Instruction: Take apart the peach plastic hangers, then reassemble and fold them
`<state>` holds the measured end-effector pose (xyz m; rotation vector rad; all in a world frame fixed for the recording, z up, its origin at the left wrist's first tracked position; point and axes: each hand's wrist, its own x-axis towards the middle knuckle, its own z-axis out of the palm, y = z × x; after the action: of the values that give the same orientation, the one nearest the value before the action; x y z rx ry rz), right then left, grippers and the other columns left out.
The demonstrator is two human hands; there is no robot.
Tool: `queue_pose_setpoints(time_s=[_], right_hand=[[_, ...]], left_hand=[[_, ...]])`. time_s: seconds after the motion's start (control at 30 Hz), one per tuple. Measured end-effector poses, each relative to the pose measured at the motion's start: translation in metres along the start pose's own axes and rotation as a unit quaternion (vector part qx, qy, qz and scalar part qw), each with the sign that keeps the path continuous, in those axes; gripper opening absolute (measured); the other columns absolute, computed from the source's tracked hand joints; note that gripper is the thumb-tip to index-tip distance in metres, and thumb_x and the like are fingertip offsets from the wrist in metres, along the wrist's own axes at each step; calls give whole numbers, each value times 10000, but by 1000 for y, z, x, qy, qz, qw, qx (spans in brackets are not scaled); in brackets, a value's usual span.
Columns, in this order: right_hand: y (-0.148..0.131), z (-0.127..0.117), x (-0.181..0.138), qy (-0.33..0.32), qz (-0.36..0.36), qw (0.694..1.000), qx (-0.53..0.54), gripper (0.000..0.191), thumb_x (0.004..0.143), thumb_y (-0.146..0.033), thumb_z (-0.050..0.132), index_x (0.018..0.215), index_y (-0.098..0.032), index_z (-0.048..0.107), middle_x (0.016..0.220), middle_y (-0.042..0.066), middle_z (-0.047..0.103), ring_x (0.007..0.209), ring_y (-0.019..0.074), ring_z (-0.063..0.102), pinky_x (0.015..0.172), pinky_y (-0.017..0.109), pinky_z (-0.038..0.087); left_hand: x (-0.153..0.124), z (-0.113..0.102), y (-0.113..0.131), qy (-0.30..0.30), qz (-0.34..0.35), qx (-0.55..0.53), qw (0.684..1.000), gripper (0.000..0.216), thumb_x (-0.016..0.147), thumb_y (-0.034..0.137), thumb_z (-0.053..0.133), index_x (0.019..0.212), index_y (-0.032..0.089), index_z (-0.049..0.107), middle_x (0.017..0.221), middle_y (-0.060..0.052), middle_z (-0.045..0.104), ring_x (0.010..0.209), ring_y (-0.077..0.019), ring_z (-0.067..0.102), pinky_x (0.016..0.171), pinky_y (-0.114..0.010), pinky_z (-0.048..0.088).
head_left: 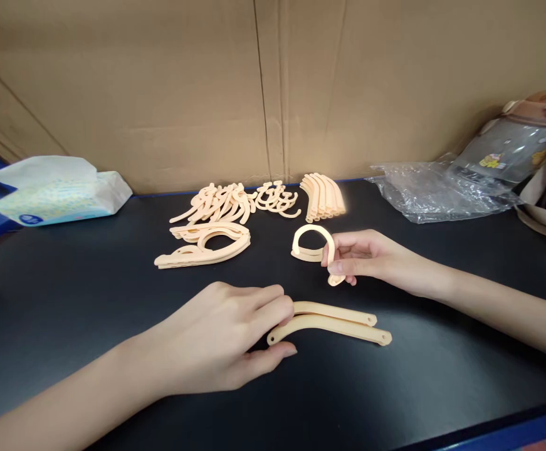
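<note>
My left hand (228,341) rests on the black table (66,300), fingers curled round the left ends of two long curved peach plastic arms (343,324) lying side by side. My right hand (364,255) pinches a peach plastic hook piece (314,245), its curved loop standing up to the left of my fingers. Behind them lie a stack of larger peach hanger parts (207,245), a heap of small hook parts (228,202) and a fanned row of curved strips (323,195).
A cardboard wall (273,81) closes off the back. A pack of tissues (61,191) sits at the far left. Crumpled clear plastic wrap (435,188) and a clear bottle with a strap (517,147) lie at the far right. The table's blue front edge (512,432) runs lower right.
</note>
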<state>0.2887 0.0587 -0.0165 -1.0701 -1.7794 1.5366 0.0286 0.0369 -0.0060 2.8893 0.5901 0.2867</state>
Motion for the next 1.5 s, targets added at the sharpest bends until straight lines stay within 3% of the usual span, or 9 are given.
queue_pose_setpoints(time_s=[0.3, 0.47, 0.67, 0.83, 0.93, 1.13, 1.27, 1.33, 1.5], right_hand=[[-2, 1, 2, -8, 3, 1000, 6, 207, 819, -344, 702, 808, -162, 604, 746, -8, 651, 694, 102, 573, 606, 230, 456], [-1, 0, 2, -13, -1, 1000, 17, 198, 811, -333, 710, 804, -162, 609, 738, -9, 656, 701, 107, 590, 605, 235, 457], [0, -1, 1, -17, 0, 1000, 25, 165, 830, -301, 689, 797, -161, 608, 746, -8, 663, 681, 95, 579, 609, 230, 460], [0, -1, 1, -21, 4, 999, 30, 167, 823, -306, 696, 825, -169, 601, 737, -8, 664, 664, 94, 570, 612, 230, 463], [-1, -2, 1, -23, 6, 999, 26, 167, 825, -307, 693, 824, -171, 595, 739, -6, 661, 665, 97, 570, 623, 235, 469], [-2, -1, 1, -24, 6, 999, 25, 166, 845, -310, 671, 815, -166, 592, 731, -6, 672, 623, 80, 548, 630, 233, 465], [-2, 0, 1, -25, 9, 999, 30, 166, 848, -309, 665, 804, -169, 588, 722, -9, 670, 619, 82, 547, 624, 235, 458], [-2, 1, 1, -31, 11, 999, 29, 167, 845, -314, 666, 803, -173, 587, 736, -5, 675, 632, 91, 557, 625, 242, 458], [-4, 5, 1, -36, 11, 999, 25, 133, 838, -282, 666, 825, -177, 586, 778, 5, 691, 659, 96, 573, 627, 237, 447]], left_hand=[[-1, 3, 0, 86, 34, 113, 989, 154, 940, 202, 472, 813, 161, 550, 719, 12, 520, 529, -105, 452, 461, -257, 304], [2, -4, -6, 129, -77, -68, 986, 97, 964, 253, 493, 941, 190, 563, 759, 36, 578, 575, -74, 503, 515, -195, 386], [7, -11, -19, 217, -212, -343, 889, 145, 934, 272, 544, 1014, 182, 625, 857, -8, 624, 658, -86, 561, 573, -182, 498], [10, -13, -25, 265, -318, -504, 758, 219, 890, 381, 628, 1029, 228, 700, 963, -32, 651, 891, -136, 586, 697, -194, 516], [11, -13, -27, 265, -337, -534, 729, 219, 865, 401, 660, 984, 232, 732, 1050, -32, 649, 953, -144, 576, 766, -201, 516], [6, -8, -27, 233, -350, -520, 743, 240, 872, 439, 640, 934, 219, 716, 955, -11, 644, 904, -117, 584, 769, -172, 508], [9, -5, -20, 193, -374, -534, 733, 286, 896, 479, 581, 967, 212, 655, 781, 18, 624, 632, -88, 591, 594, -188, 503], [12, -5, -16, 168, -387, -528, 736, 320, 917, 497, 532, 991, 199, 619, 691, 40, 583, 476, -60, 509, 479, -179, 428], [21, -2, -10, 112, -375, -421, 818, 407, 928, 547, 451, 988, 169, 589, 593, 72, 474, 410, -46, 346, 417, -185, 301]])
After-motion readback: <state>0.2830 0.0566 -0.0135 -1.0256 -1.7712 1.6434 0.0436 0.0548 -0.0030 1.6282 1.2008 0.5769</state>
